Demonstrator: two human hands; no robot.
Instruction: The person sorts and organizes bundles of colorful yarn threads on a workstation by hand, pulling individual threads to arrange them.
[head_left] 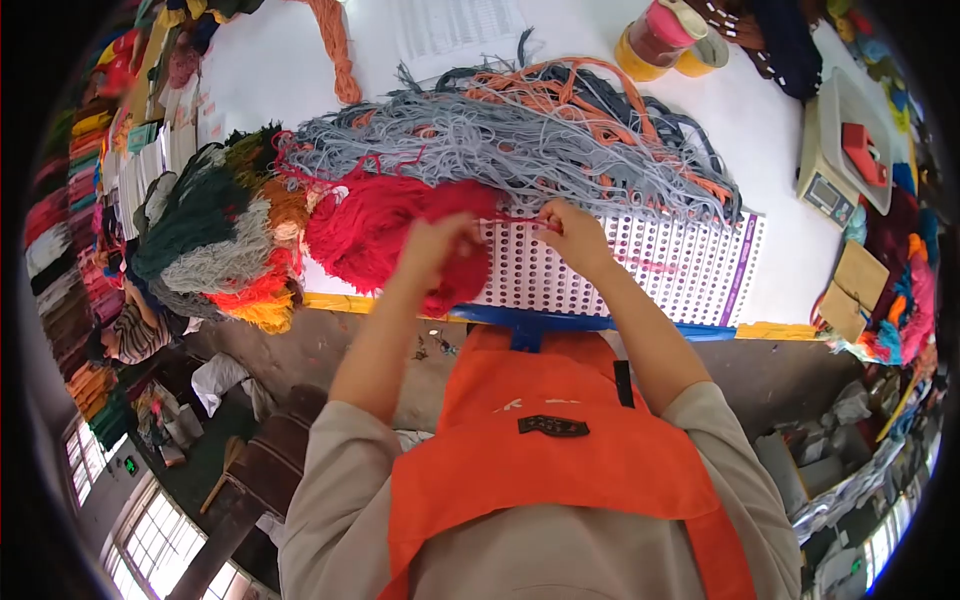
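Note:
A strand of red yarn runs between my two hands above a white card with rows of dark holes. My right hand pinches the strand's right end over the card. Over the red yarn pile, my left hand is closed at the strand's left side, its fingers blurred. Grey yarn mixed with orange strands lies just beyond both hands. A purple strip marks the card's right side.
Green, grey and orange yarn bundles lie at the left. Jars and a printed sheet are at the back. A scale holding a red object stands right. A person is at far left.

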